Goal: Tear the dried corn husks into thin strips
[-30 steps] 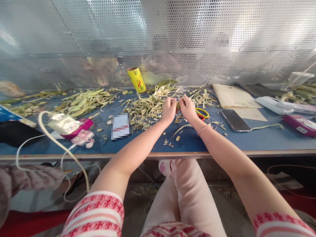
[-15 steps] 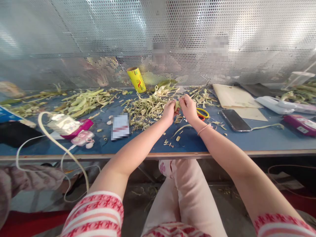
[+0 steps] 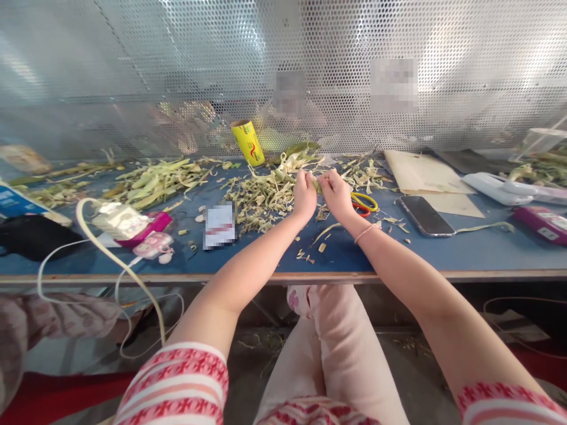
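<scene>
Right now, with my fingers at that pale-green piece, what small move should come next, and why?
I'd probably ease your right hand slightly away from your left hand to part the small pale-green piece: both hands seem to pinch it, and a loose pile of plant strips lies right beside them.

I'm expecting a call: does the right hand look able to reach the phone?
Probably yes: the phone lies uncovered, only scraps and a yellow loop between, though the right hand seems busy with a greenish piece.
</scene>
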`<state>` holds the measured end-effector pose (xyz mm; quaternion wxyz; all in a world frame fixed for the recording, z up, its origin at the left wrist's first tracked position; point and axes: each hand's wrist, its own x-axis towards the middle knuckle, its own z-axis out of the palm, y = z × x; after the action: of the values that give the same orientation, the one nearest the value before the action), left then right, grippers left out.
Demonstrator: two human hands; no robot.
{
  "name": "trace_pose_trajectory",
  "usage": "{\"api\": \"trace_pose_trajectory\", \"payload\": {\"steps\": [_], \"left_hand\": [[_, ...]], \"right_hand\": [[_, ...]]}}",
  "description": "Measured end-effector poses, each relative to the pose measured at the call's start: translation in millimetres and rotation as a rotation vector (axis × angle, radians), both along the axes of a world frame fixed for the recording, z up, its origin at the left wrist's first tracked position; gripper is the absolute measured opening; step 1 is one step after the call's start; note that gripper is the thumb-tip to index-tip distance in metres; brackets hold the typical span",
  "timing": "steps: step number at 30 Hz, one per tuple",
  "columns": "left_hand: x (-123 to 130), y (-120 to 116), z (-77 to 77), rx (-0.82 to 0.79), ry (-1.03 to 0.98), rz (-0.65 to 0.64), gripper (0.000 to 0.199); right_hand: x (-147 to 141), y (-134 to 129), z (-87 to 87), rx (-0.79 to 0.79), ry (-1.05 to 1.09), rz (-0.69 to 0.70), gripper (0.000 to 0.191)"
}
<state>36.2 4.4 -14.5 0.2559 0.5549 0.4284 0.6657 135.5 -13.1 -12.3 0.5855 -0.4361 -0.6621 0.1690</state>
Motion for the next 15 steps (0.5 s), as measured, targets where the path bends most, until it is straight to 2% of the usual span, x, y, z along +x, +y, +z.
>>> {"api": "trace_pose_trajectory", "payload": {"steps": [7,11,15], "left_hand": [[3.7,-13.7,8.3,0.049,0.092,-0.126,0.029],[5.8,-12.0,6.1,0.039,0.082,-0.092,0.031],[0.7,0.8,0.6,0.016,0.036,-0.036,0.033]], "right_hand": [[14.8,13.7,3.9,-0.057,0.181,-0.058,0.032],[18.8,18.9,2.4,-0.060,0.205,-0.047,0.032],[14.8,14.9,4.1,-0.067,0.189,0.009,0.025]]}}
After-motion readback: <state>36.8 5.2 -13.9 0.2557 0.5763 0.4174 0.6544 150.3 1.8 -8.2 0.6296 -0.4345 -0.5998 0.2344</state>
